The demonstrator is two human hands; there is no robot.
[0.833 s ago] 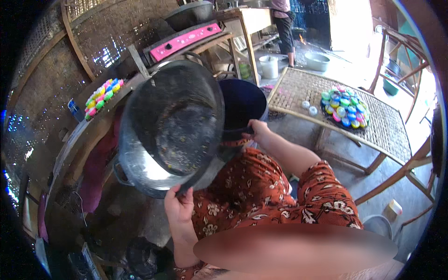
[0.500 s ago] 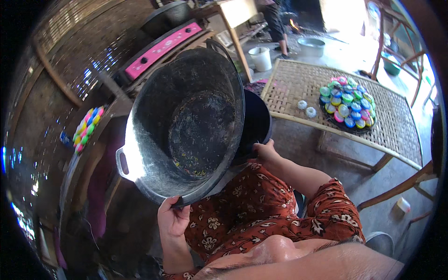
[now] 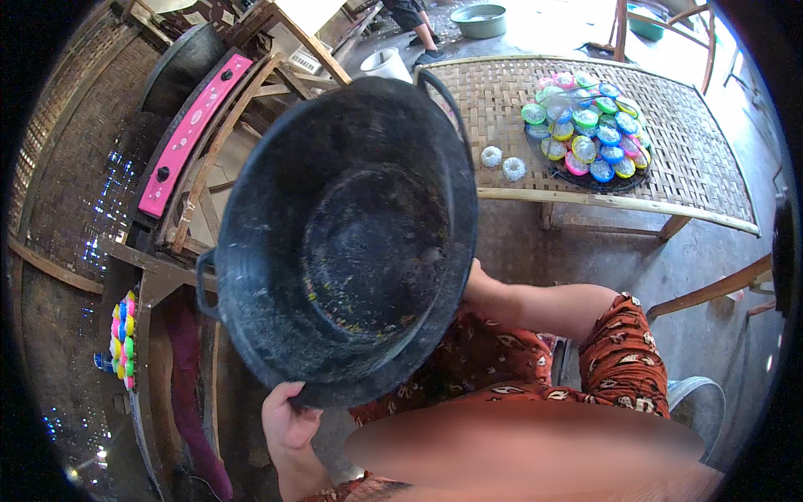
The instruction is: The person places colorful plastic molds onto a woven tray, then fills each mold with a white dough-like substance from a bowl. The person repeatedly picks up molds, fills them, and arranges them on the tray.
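Observation:
A large black tub (image 3: 376,243), tilted with its opening towards me, fills the middle of the head view. It has two loop handles, and small yellowish and reddish bits stick to its inside. My left hand (image 3: 291,422) is closed on the tub's lower rim, thumb over the edge. Behind the tub's right side is my right hand (image 3: 480,289); its fingers are hidden, so what they touch cannot be made out.
Right of the tub stands a woven bamboo table (image 3: 703,151) with a pile of colourful cups (image 3: 594,125) and two white rings (image 3: 502,163). A pink stove (image 3: 194,134) with a dark pan (image 3: 186,67) is at left. Behind are a white bucket (image 3: 386,64), a grey basin (image 3: 478,21) and a person's legs (image 3: 418,29).
The tub has turned and shifted slightly right and down, and now covers the dark bucket that showed behind it. My right hand has gone mostly behind the tub. The view has swung.

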